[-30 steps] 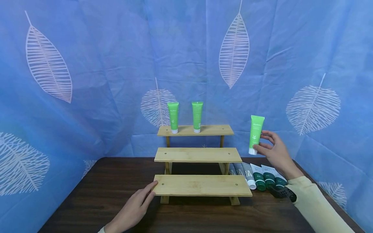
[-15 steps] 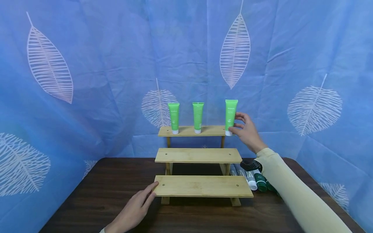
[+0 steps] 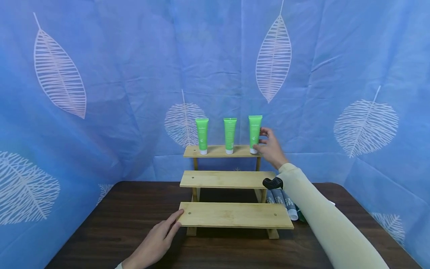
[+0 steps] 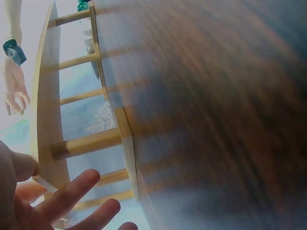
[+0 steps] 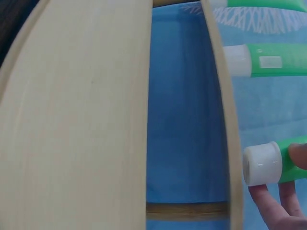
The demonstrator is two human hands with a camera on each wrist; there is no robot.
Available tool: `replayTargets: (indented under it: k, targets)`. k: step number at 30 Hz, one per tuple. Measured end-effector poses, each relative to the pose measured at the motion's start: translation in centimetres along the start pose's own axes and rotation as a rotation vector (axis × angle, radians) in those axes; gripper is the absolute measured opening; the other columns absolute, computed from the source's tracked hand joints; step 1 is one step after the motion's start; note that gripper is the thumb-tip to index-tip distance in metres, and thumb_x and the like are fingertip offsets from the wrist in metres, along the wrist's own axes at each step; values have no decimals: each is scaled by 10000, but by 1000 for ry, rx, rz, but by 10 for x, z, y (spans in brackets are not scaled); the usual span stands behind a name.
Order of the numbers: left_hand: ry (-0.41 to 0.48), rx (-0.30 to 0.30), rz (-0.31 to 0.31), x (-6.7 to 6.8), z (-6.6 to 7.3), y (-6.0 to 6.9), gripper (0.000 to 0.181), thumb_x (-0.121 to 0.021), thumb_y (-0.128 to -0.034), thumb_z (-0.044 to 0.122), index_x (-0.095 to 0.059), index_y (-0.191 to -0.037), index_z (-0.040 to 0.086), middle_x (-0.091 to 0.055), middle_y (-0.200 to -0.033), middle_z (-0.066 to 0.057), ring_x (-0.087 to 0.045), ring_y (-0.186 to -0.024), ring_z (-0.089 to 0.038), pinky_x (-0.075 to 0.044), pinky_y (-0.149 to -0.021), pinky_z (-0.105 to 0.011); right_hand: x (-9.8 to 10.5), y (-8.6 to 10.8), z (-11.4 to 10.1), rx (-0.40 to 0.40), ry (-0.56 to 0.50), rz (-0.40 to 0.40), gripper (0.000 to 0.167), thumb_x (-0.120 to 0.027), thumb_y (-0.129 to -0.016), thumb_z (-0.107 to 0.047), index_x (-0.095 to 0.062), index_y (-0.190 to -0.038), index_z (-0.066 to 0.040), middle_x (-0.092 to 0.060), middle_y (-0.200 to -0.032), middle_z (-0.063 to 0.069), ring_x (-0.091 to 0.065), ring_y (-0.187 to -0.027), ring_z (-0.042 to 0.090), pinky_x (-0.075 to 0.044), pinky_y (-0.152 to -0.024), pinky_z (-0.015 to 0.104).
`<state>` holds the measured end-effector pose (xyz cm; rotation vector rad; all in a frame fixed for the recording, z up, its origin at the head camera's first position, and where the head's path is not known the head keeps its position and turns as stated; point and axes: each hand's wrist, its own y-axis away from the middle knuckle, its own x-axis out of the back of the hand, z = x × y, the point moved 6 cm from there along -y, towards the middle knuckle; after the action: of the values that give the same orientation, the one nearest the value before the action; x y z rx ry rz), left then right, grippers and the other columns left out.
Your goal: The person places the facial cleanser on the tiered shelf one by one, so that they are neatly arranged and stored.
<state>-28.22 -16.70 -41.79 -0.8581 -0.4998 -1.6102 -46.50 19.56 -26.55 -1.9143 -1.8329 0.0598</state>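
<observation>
A light wooden three-step display stand stands on the dark table. My right hand pinches a green squeeze tube with a white cap, held upright with the cap down at the right part of the top step. In the right wrist view, the tube's white cap is at the step's edge; I cannot tell whether it touches. Two matching green tubes, one on the left and one in the middle, stand on that step. My left hand grips the left end of the lowest step, thumb and fingers about its corner.
Several grey tubes lie on the table right of the stand, partly hidden by the right sleeve. Behind everything hangs a blue cloth with white leaf prints. The middle step lies below the top one.
My right hand has carried the green tube leftward and up from the right of the stand to the top step, near the middle tube. The left hand has stayed put.
</observation>
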Motion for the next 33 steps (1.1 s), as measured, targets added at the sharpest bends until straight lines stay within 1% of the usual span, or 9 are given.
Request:
replayTargets:
  k: [5,11,14,16,22,26,30,33]
  targets:
    - [2,1,0,0,1,0,501,-487,-1084,419,-489,-1526,184,-572,-1467,-170,-602,-1268,-303,-512,-982,-568,-4,-5,6,-21,6,17,733,-604,-979,58,-223,-1590,-78,-354,-1543,209,-480,-1356,404,-525,-1005,544]
    - [3,7,10,1,0,0,498,-488,-1081,431,-491,-1525,206,-572,-1474,-146,-606,-1252,-271,-516,-978,-552,-6,-4,4,-31,3,12,735,-587,-983,58,-214,-1601,-80,-346,-1550,212,-468,-1367,407,-526,-1009,540]
    - [5,1,6,1,1,0,503,-479,-1084,433,-483,-1531,204,-562,-1482,-152,-596,-1269,-278,-512,-984,-554,-5,-3,5,-42,8,8,755,-582,-990,51,-178,-1612,-90,-338,-1553,223,-459,-1370,414,-516,-1016,552]
    - [11,-6,3,0,2,0,509,-475,-1085,434,-478,-1535,197,-544,-1500,-158,-576,-1306,-291,-498,-1013,-566,-5,-2,6,-46,14,10,769,-582,-992,47,-158,-1618,-97,-334,-1555,227,-453,-1371,420,-510,-1021,559]
    - [14,-25,7,-1,3,-1,504,-468,-1091,419,-477,-1535,181,-519,-1523,-154,-556,-1328,-279,-488,-1036,-555,-5,-1,7,-35,29,10,774,-577,-999,34,-143,-1623,-108,-332,-1555,232,-449,-1376,423,-511,-1015,561]
    - [22,-28,5,-1,3,-1,500,-470,-1093,408,-477,-1534,173,-513,-1528,-157,-552,-1332,-278,-486,-1041,-552,-5,1,6,-33,9,8,802,-586,-992,31,-117,-1625,-121,-331,-1550,236,-445,-1378,425,-505,-1018,566]
    - [33,-18,-3,-1,2,0,505,-470,-1090,418,-473,-1537,182,-506,-1534,-156,-548,-1343,-296,-480,-1045,-563,-2,5,6,-36,-30,-4,839,-600,-987,25,-75,-1622,-135,-315,-1560,233,-426,-1397,423,-483,-1043,570]
    - [30,-19,3,-1,1,1,504,-468,-1089,426,-473,-1537,196,-511,-1531,-145,-549,-1345,-292,-483,-1044,-555,2,11,4,-14,-43,-9,835,-612,-989,5,-84,-1622,-126,-313,-1563,239,-408,-1409,426,-451,-1069,582]
